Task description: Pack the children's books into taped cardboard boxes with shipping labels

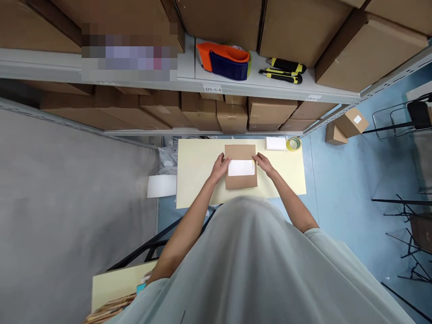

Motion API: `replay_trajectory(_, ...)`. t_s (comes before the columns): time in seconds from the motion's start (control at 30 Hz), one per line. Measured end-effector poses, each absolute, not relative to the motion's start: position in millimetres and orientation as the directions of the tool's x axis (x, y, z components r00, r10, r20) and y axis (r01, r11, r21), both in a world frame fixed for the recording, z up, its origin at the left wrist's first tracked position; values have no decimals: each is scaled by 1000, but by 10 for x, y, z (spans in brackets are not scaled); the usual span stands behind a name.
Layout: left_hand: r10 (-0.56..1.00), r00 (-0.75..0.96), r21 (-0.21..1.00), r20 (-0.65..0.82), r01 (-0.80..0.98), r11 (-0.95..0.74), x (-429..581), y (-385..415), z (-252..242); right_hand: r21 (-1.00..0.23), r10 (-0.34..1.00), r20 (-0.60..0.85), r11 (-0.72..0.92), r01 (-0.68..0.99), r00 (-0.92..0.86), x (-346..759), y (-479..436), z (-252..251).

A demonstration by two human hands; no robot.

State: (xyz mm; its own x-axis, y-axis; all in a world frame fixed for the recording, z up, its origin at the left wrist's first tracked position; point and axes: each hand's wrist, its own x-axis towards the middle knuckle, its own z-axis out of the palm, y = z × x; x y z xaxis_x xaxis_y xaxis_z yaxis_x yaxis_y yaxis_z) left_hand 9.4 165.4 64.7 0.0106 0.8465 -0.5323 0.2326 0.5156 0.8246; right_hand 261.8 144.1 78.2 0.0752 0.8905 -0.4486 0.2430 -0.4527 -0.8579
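A brown cardboard box lies on the pale yellow table in front of me, a blank-looking white label across its middle. My left hand grips the box's left side, its thumb at the label's left end. At the opposite side, my right hand has its fingers closed on the box's right edge, near the label's upper right corner. A small yellowish spot shows at that corner, too small to make out. The undersides of the fingers are hidden.
Behind the box sit a white stack of labels or paper and a roll of yellow tape. Above the table hangs a shelf with cartons, several cutter knives and an orange-and-blue holder. A white roll stands left.
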Motion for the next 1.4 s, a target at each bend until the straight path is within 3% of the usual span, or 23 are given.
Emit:
replay_trajectory(0.13, 853, -22, 828, -521, 229, 512, 186, 1815, 764, -815, 818, -574, -576, 70, 49, 2539, 1532, 977)
replay_trajectory(0.47, 949, -102, 934, -298, 174, 312, 61, 1286, 1117, -891, 876, -450, -426, -156, 175, 2607, 846, 1432)
replay_trajectory(0.7, 966, 4, 962, -260, 84, 258, -21, 976, 1140, -932, 892, -361, -358, -62, 272, 2651, 596, 1343)
replay_trajectory(1.1, 931, -19, 924, -364, 120, 364, -48, 1064, 1142, -947, 935, -314, -321, 17, 166, 2749, 663, 1117)
replay_trajectory(1.4, 871, -38, 871, -490, 29, 491, 24, 1217, 1300, -922, 926, -377, -375, 92, -5, 2962, 630, 1232)
